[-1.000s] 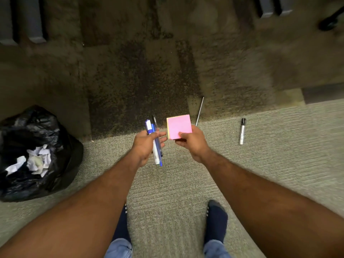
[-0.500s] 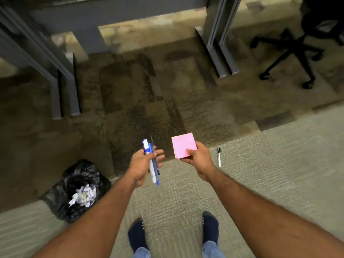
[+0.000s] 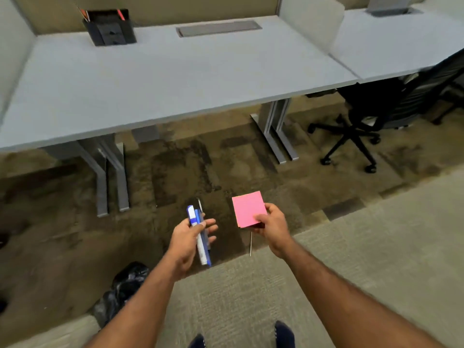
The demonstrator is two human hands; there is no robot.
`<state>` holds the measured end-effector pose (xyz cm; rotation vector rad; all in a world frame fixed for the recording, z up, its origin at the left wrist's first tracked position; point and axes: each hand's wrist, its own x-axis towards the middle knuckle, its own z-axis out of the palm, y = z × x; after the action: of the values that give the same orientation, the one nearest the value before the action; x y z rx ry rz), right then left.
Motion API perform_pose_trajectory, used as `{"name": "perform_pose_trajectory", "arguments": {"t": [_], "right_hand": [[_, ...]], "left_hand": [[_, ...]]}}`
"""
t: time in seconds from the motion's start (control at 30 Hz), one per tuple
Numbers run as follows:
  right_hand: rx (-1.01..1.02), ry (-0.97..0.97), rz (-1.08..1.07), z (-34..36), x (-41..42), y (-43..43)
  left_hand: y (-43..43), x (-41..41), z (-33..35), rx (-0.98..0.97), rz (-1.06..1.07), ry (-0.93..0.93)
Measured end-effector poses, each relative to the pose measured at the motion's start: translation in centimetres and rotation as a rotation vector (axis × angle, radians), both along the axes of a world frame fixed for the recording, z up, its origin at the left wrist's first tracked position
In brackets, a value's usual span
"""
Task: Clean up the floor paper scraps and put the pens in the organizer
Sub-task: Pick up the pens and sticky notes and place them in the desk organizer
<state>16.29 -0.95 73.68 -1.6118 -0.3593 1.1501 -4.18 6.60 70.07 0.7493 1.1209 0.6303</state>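
My left hand (image 3: 187, 241) grips a bundle of pens (image 3: 199, 232), blue, white and black, pointing up and away from me. A pink sticky-note pad (image 3: 248, 208) is pinched at its near corner by my right hand (image 3: 272, 224). Both hands hover above the carpet in front of me. A thin silver pen (image 3: 250, 243) lies on the floor just below the pad, partly hidden by my right hand. The black desk organizer (image 3: 110, 27) stands at the back left of the grey desk (image 3: 175, 76), with a few pens sticking out of it.
A black trash bag (image 3: 123, 287) sits on the floor at my lower left, partly behind my left arm. Grey desk legs (image 3: 276, 131) stand ahead. A black office chair (image 3: 376, 114) is tucked under the neighbouring desk on the right.
The view has risen from the floor to take in the desk and the organizer. My hands keep the pens and the pad. The trash bag has slid down and behind my left arm.
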Motion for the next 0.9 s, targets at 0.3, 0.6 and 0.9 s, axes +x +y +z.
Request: {"name": "perform_pose_trajectory", "arguments": {"t": [0.3, 0.6, 0.9], "right_hand": [[0.023, -0.098, 0.049, 3.9, -3.3, 2.7], [0.058, -0.082, 0.131, 5.5, -1.8, 9.8], [0.082, -0.118, 0.288, 6.7, 1.4, 20.4]], "left_hand": [[2.0, -6.9, 4.1, -0.016, 0.02, -0.058], [6.3, -5.6, 6.8, 0.072, 0.089, -0.006], [13.3, -2.2, 10.5, 0.145, 0.268, -0.01]]}}
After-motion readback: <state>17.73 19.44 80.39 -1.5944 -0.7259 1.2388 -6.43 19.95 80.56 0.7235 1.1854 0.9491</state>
